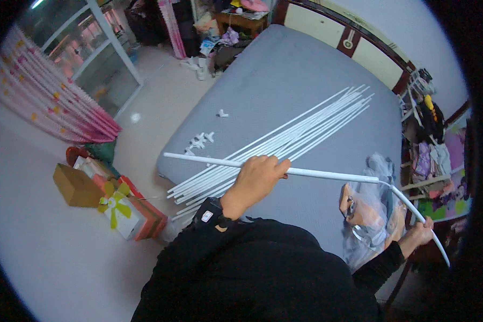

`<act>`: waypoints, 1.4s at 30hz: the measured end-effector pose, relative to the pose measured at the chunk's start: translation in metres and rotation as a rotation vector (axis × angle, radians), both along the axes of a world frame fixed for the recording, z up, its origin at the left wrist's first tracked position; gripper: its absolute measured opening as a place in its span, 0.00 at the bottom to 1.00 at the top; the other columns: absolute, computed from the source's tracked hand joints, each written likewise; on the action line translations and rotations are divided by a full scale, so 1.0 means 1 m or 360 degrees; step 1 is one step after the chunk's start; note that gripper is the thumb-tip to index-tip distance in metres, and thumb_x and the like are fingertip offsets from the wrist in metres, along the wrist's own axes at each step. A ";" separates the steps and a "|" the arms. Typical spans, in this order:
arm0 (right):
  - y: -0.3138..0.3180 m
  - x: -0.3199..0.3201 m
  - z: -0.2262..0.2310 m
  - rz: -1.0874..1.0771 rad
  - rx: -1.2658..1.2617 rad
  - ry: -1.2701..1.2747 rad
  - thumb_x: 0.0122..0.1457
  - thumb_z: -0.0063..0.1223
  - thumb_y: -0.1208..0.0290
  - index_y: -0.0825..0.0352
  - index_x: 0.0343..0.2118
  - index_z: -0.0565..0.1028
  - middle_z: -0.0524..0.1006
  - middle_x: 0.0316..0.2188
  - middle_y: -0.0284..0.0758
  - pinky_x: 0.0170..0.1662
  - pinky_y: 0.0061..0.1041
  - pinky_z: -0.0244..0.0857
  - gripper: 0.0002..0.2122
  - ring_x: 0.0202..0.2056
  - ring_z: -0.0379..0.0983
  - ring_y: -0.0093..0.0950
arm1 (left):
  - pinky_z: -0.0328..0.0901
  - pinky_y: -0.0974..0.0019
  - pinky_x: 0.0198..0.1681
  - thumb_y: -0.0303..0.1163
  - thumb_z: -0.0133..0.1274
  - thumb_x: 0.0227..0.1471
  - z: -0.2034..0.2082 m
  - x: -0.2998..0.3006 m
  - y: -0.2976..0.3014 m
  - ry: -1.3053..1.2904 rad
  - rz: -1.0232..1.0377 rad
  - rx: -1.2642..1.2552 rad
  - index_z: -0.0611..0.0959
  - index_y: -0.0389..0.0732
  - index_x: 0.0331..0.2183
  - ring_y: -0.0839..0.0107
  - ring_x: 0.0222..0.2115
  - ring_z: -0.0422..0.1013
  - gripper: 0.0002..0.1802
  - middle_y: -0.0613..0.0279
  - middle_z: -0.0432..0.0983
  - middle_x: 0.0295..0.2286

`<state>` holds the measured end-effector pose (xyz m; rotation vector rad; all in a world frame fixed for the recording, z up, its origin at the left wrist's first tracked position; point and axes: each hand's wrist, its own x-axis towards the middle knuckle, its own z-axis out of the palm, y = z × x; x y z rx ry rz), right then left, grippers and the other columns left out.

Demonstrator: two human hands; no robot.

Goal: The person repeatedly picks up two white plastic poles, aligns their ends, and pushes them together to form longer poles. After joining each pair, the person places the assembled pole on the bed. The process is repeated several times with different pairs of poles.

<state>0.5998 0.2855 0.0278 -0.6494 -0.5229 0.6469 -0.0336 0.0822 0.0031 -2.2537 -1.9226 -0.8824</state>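
Note:
My left hand (pixel 257 180) is wrapped round a long white tube (pixel 327 174), which I hold level above the bed. At the far right my right hand (pixel 417 236) grips a second white tube (pixel 406 202), slanting down toward the lower right. The two tubes nearly meet end to end, and a thin white piece (pixel 385 183) spans the small gap between them. Beneath my left hand, a loose bundle of similar white tubes (pixel 300 133) lies slantwise on the bed. Several small white connectors (pixel 199 140) are grouped left of the bundle, with a single connector (pixel 222 113) farther off.
The bed (pixel 263 70) has a grey-blue sheet and a headboard (pixel 322 24) at the back. A clear plastic bag (pixel 367 220) lies near my right arm, beside a cluttered rack (pixel 426 139). Boxes (pixel 78 185) stand at left, below a pink curtain (pixel 53 91).

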 end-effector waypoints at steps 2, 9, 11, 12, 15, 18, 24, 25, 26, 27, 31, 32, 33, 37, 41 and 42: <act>-0.002 0.002 -0.018 -0.0134 -0.0231 -0.0322 0.50 0.38 0.86 0.75 0.27 0.65 0.64 0.21 0.36 0.30 0.29 0.61 0.03 0.24 0.62 0.29 | 0.63 0.59 0.27 0.38 0.54 0.49 0.002 -0.004 0.005 0.0034 0.0020 0.0024 0.75 0.43 0.27 0.63 0.24 0.70 0.09 0.61 0.69 0.20; -0.046 -0.124 0.043 0.0333 0.0133 0.0456 0.65 0.29 0.51 0.65 0.24 0.59 0.56 0.16 0.30 0.14 0.19 0.46 0.21 0.14 0.48 0.21 | 0.58 0.57 0.29 0.38 0.57 0.44 0.014 -0.012 -0.001 -0.0032 0.0047 -0.0078 0.78 0.42 0.29 0.57 0.26 0.66 0.12 0.58 0.68 0.21; -0.055 -0.165 0.064 0.0156 0.0098 0.0439 0.65 0.24 0.48 0.65 0.25 0.59 0.56 0.16 0.29 0.13 0.18 0.45 0.23 0.14 0.48 0.20 | 0.57 0.57 0.29 0.39 0.57 0.44 0.016 -0.010 0.000 -0.0055 0.0050 -0.0101 0.77 0.42 0.27 0.57 0.26 0.65 0.11 0.59 0.66 0.20; -0.061 -0.177 0.073 0.0198 0.0142 0.0379 0.65 0.22 0.47 0.65 0.26 0.59 0.56 0.16 0.29 0.13 0.18 0.44 0.23 0.14 0.47 0.20 | 0.57 0.57 0.29 0.39 0.57 0.44 0.019 -0.009 0.000 -0.0098 0.0033 -0.0086 0.77 0.42 0.27 0.57 0.26 0.65 0.11 0.59 0.66 0.20; -0.070 -0.196 0.088 0.0178 0.0189 0.0399 0.66 0.23 0.49 0.65 0.27 0.59 0.55 0.16 0.28 0.13 0.17 0.44 0.22 0.15 0.47 0.19 | 0.56 0.57 0.28 0.37 0.57 0.44 0.017 -0.007 -0.001 -0.0181 0.0021 -0.0069 0.77 0.42 0.26 0.57 0.25 0.64 0.10 0.59 0.65 0.20; -0.070 -0.198 0.093 0.0298 0.0249 0.0456 0.65 0.24 0.49 0.65 0.27 0.59 0.55 0.16 0.28 0.13 0.17 0.44 0.22 0.15 0.47 0.19 | 0.56 0.58 0.28 0.34 0.57 0.44 0.017 -0.014 -0.003 -0.0232 -0.0018 -0.0119 0.77 0.42 0.26 0.58 0.24 0.64 0.08 0.59 0.65 0.19; -0.062 -0.199 0.088 0.0441 0.0221 0.0600 0.65 0.26 0.48 0.65 0.26 0.60 0.55 0.15 0.27 0.12 0.16 0.43 0.22 0.13 0.47 0.18 | 0.56 0.60 0.29 0.30 0.56 0.43 0.017 -0.020 -0.006 -0.0274 -0.0064 -0.0148 0.77 0.41 0.26 0.59 0.25 0.64 0.05 0.59 0.67 0.20; -0.061 -0.199 0.087 0.0446 0.0209 0.0624 0.65 0.27 0.48 0.65 0.26 0.60 0.55 0.15 0.27 0.12 0.16 0.43 0.22 0.13 0.47 0.18 | 0.57 0.60 0.29 0.30 0.56 0.43 0.018 -0.020 -0.006 -0.0276 -0.0061 -0.0143 0.77 0.41 0.26 0.59 0.25 0.65 0.05 0.59 0.67 0.20; -0.060 -0.200 0.087 0.0452 0.0210 0.0661 0.65 0.27 0.48 0.65 0.26 0.60 0.55 0.15 0.26 0.12 0.16 0.43 0.22 0.13 0.47 0.18 | 0.57 0.60 0.30 0.30 0.56 0.43 0.018 -0.020 -0.007 -0.0278 -0.0058 -0.0138 0.77 0.41 0.26 0.59 0.25 0.65 0.05 0.60 0.68 0.20; -0.060 -0.201 0.086 0.0448 0.0197 0.0638 0.65 0.28 0.49 0.65 0.26 0.61 0.55 0.15 0.26 0.12 0.16 0.43 0.22 0.13 0.47 0.17 | 0.57 0.60 0.30 0.31 0.55 0.44 0.018 -0.021 -0.008 -0.0270 -0.0055 -0.0137 0.78 0.41 0.27 0.58 0.25 0.65 0.05 0.60 0.68 0.20; -0.060 -0.211 0.085 0.0365 0.0142 0.0579 0.65 0.29 0.49 0.64 0.27 0.61 0.55 0.15 0.26 0.12 0.16 0.43 0.21 0.13 0.47 0.17 | 0.57 0.58 0.31 0.34 0.51 0.49 0.017 -0.021 -0.011 -0.0222 -0.0067 -0.0066 0.78 0.41 0.30 0.56 0.26 0.65 0.08 0.58 0.68 0.21; -0.060 -0.214 0.085 0.0343 0.0131 0.0560 0.65 0.30 0.49 0.64 0.27 0.61 0.55 0.16 0.26 0.12 0.15 0.43 0.21 0.13 0.47 0.17 | 0.57 0.58 0.31 0.35 0.49 0.51 0.016 -0.021 -0.012 -0.0189 -0.0064 -0.0042 0.78 0.41 0.31 0.56 0.26 0.65 0.09 0.57 0.68 0.21; -0.061 -0.218 0.084 0.0362 0.0132 0.0552 0.65 0.30 0.50 0.64 0.28 0.61 0.55 0.17 0.26 0.12 0.15 0.43 0.20 0.14 0.47 0.17 | 0.57 0.57 0.31 0.36 0.48 0.52 0.016 -0.021 -0.013 -0.0232 -0.0082 -0.0085 0.78 0.41 0.32 0.55 0.26 0.65 0.10 0.57 0.68 0.22; -0.063 -0.225 0.084 0.0352 0.0134 0.0491 0.65 0.30 0.50 0.64 0.28 0.61 0.55 0.17 0.27 0.13 0.15 0.43 0.20 0.15 0.48 0.17 | 0.57 0.56 0.33 0.39 0.46 0.54 0.010 -0.020 -0.015 -0.0344 -0.0125 -0.0257 0.78 0.42 0.34 0.54 0.27 0.65 0.12 0.55 0.68 0.23; -0.065 -0.226 0.082 0.0368 0.0132 0.0482 0.65 0.29 0.50 0.64 0.29 0.61 0.55 0.18 0.27 0.14 0.15 0.44 0.20 0.15 0.48 0.17 | 0.57 0.56 0.34 0.40 0.47 0.54 0.005 -0.019 -0.017 -0.0389 -0.0087 -0.0326 0.78 0.42 0.33 0.53 0.27 0.65 0.12 0.55 0.68 0.23; -0.066 -0.227 0.081 0.0377 0.0136 0.0485 0.65 0.29 0.50 0.64 0.29 0.61 0.55 0.18 0.27 0.14 0.15 0.44 0.20 0.15 0.48 0.17 | 0.57 0.56 0.34 0.39 0.47 0.54 0.005 -0.019 -0.017 -0.0406 -0.0079 -0.0327 0.78 0.42 0.33 0.53 0.28 0.65 0.12 0.55 0.69 0.23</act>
